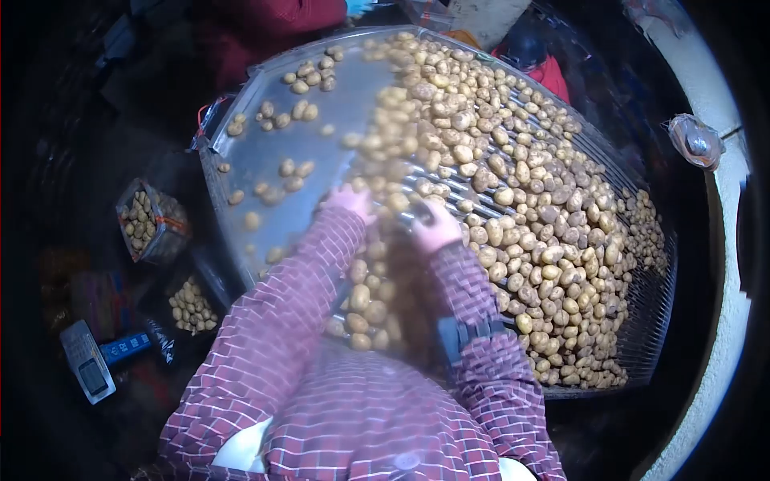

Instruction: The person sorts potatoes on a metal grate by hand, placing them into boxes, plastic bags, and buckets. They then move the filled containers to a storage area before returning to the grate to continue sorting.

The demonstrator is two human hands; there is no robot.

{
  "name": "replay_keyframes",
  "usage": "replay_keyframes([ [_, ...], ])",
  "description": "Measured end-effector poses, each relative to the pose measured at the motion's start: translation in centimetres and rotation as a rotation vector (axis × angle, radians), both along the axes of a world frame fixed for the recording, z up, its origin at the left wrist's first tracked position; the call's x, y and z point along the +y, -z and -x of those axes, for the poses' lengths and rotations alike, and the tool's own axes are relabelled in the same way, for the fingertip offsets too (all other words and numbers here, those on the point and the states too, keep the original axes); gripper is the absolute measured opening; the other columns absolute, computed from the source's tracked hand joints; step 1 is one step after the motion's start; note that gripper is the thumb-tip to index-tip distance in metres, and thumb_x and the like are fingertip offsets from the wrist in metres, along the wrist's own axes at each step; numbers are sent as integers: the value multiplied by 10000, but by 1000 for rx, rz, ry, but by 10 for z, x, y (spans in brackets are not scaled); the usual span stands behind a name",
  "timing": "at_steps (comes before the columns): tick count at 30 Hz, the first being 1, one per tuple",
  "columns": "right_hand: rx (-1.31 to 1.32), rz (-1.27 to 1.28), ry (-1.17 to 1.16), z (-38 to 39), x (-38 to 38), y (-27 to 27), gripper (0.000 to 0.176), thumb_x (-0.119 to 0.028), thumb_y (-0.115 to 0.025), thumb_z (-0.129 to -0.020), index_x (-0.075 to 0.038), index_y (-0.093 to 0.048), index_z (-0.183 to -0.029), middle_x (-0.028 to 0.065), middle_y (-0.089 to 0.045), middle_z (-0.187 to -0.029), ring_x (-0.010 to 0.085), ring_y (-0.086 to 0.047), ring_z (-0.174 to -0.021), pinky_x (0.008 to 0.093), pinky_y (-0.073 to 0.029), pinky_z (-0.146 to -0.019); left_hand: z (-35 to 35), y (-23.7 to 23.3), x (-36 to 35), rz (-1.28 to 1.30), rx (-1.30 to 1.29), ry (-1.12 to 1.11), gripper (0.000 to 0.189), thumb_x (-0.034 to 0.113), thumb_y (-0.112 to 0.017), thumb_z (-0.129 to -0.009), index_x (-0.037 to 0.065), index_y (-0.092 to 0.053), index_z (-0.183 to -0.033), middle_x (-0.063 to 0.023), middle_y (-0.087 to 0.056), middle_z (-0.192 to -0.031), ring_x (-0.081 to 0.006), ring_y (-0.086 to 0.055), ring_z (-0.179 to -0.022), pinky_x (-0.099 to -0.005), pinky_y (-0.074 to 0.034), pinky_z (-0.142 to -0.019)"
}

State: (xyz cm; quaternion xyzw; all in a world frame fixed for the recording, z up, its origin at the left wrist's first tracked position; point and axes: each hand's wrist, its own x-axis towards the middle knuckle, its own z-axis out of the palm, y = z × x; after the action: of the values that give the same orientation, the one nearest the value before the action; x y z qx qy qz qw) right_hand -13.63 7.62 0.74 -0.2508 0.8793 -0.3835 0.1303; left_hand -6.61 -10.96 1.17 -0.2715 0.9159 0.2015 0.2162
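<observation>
Potatoes (553,232) lie heaped on the slatted right side of a large metal sorting table (321,152). A band of potatoes in the middle is smeared by motion. My left hand (350,202) is over the smooth plate, at the left edge of that band; blur hides its fingers. Across from it, my right hand (437,228) is beside the slats, its fingers curled around a dark rounded object (421,212) whose kind I cannot make out. More potatoes (362,309) lie between my forearms, close to my body.
Left of the table are an open bag of potatoes (140,220), a second pile of potatoes (191,307) and a scale with a display (90,365). A person in red sleeves (297,12) is at the far edge. A pale curved ledge (726,240) runs along the right.
</observation>
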Motion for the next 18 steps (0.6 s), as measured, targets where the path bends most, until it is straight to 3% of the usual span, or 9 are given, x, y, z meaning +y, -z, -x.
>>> replay_keyframes([
  [3, -35, -557, -41, 16, -62, -15, 545, -396, -604, -820, -168, -523, -1308, 217, -592, -1199, 358, -573, -1120, 444, -452, -965, -1, 31, -28, -5, 80, 99, 686, 504, -693, -745, 208, -510, -1336, -144, -490, -1353, -321, -448, -1260, -461, -388, -1049],
  [8, -96, -618, -129, 20, -80, 10, 544, -334, -598, -818, -173, -504, -1328, 228, -580, -1224, 377, -557, -1153, 453, -441, -985, -50, 21, -54, -218, 256, -70, 794, 504, -752, -654, 101, -538, -1303, -190, -597, -1206, -371, -546, -1125, -434, -424, -1014],
  [10, -21, -371, -61, 38, -58, 56, 560, -368, -622, -814, -95, -534, -1295, 199, -626, -1172, 339, -608, -1081, 418, -472, -945, -74, 31, -51, -378, 483, -351, 802, 430, -802, -667, 93, -503, -1330, -154, -579, -1274, -353, -559, -1143, -417, -446, -998],
  [12, -663, 399, -18, 72, -21, 115, 386, -255, -578, -890, -64, -570, -1226, 136, -620, -1103, 246, -607, -952, 351, -510, -836, -116, 7, -45, -702, 693, -605, 624, 372, -732, -770, 97, -524, -1290, -136, -595, -1225, -285, -567, -1123, -381, -458, -973],
  [13, -1108, 498, 116, 65, -2, 93, 371, -253, -526, -929, -83, -545, -1259, 112, -597, -1137, 265, -605, -932, 344, -518, -807, -135, 4, -43, -886, 804, -690, 554, 343, -701, -814, 104, -526, -1282, -127, -595, -1217, -257, -569, -1115, -368, -462, -966],
  [14, -1117, 611, 114, 44, 8, 82, 403, -302, -516, -938, -93, -515, -1282, 97, -583, -1126, 269, -604, -917, 341, -530, -763, -163, 22, -43, -1115, 928, -693, 522, 314, -679, -843, 119, -512, -1297, -117, -577, -1241, -241, -567, -1112, -363, -460, -970],
  [15, -1352, 723, -139, 40, 22, 74, 448, -355, -524, -934, -97, -496, -1300, 98, -590, -1112, 271, -607, -924, 353, -535, -752, -188, 32, -40, -1348, 1051, -677, 493, 284, -657, -872, 135, -497, -1313, -108, -559, -1265, -224, -565, -1109, -358, -459, -974],
  [16, -1289, 887, 18, 18, 17, 71, 453, -367, -524, -932, -90, -499, -1290, 106, -596, -1132, 277, -612, -938, 358, -538, -740, -206, 26, -33, -1451, 1093, -731, 483, 265, -640, -882, 126, -486, -1318, -111, -562, -1246, -224, -571, -1085, -362, -472, -941],
  [18, -1329, 761, 163, -28, -16, 19, 465, -395, -534, -917, -74, -518, -1253, 103, -609, -1126, 281, -613, -959, 370, -541, -745, -237, 4, -14, -1665, 1161, -819, 465, 229, -605, -903, 108, -465, -1329, -117, -569, -1208, -225, -584, -1039, -369, -498, -874],
])
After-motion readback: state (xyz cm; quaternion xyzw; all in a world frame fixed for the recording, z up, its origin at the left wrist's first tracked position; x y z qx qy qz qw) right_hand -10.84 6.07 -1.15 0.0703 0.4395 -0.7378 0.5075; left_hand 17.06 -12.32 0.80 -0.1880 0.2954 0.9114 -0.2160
